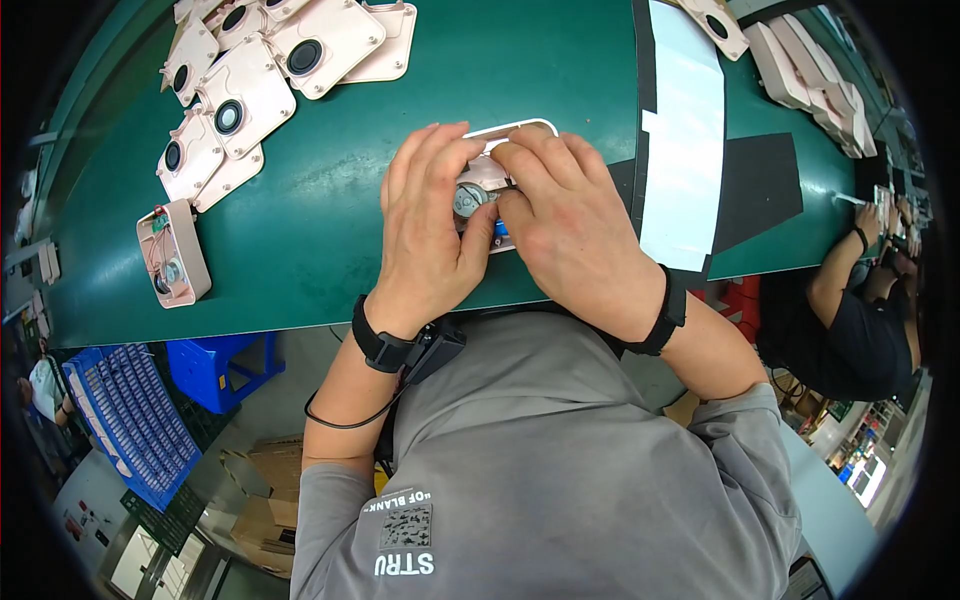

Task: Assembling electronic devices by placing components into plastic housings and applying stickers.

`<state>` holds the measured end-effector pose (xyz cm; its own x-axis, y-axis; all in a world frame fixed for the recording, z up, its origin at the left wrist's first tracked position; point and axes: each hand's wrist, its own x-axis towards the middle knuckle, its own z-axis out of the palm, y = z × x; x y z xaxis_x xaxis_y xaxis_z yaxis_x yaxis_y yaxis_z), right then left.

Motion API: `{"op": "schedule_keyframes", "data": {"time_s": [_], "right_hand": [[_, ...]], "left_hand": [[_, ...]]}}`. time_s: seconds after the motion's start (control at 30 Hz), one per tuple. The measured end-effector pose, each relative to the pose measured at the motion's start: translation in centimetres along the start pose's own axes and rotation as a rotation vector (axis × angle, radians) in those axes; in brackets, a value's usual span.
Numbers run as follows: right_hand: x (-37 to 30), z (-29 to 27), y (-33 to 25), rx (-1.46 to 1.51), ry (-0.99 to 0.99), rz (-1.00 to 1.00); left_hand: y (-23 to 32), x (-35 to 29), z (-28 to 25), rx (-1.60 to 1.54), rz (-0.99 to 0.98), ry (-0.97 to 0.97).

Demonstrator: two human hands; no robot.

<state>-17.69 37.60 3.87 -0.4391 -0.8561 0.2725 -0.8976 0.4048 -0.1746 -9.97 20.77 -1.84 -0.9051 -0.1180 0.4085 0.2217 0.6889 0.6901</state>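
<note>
Between my two hands lies an open pink plastic housing (487,176) at the near side of the green table. Inside it a round metal speaker back (468,199) and a bit of a blue part (501,228) show between my thumbs. My left hand (425,215) grips the left side, its fingers along the wall. Over the right side curls my right hand (575,210), its fingers bent onto the case and its thumb inside, close to the left thumb. Much of the interior is covered by my fingers, so whether they pinch a small part cannot be seen.
Another open pink housing (190,255) with wires stands at the table's left. Pink panels with black round speakers (245,95) are heaped at the far left. A white sheet on black board (683,140) lies right, with stacked pink shells (805,80) beyond. A co-worker (850,300) sits at right.
</note>
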Motion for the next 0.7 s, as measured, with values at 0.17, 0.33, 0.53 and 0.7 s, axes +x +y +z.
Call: {"op": "schedule_keyframes", "data": {"time_s": [0.17, 0.33, 0.53, 0.7], "right_hand": [[-0.1, -1.4, 1.4, 0.286, -0.033, 0.015], [0.2, -0.6, 2.7, 0.352, 0.107, 0.075], [0.7, 1.0, 2.3, 0.269, 0.141, 0.168], [1.1, -0.2, 2.8, 0.294, -0.01, 0.234]], "left_hand": [[0.7, 0.1, 0.4, 0.114, -0.016, 0.021], [0.8, 0.0, 0.5, 0.111, -0.058, 0.011], [0.4, 0.0, 0.9, 0.074, -0.027, 0.037], [0.0, -0.1, 1.1, 0.05, 0.044, 0.098]]}}
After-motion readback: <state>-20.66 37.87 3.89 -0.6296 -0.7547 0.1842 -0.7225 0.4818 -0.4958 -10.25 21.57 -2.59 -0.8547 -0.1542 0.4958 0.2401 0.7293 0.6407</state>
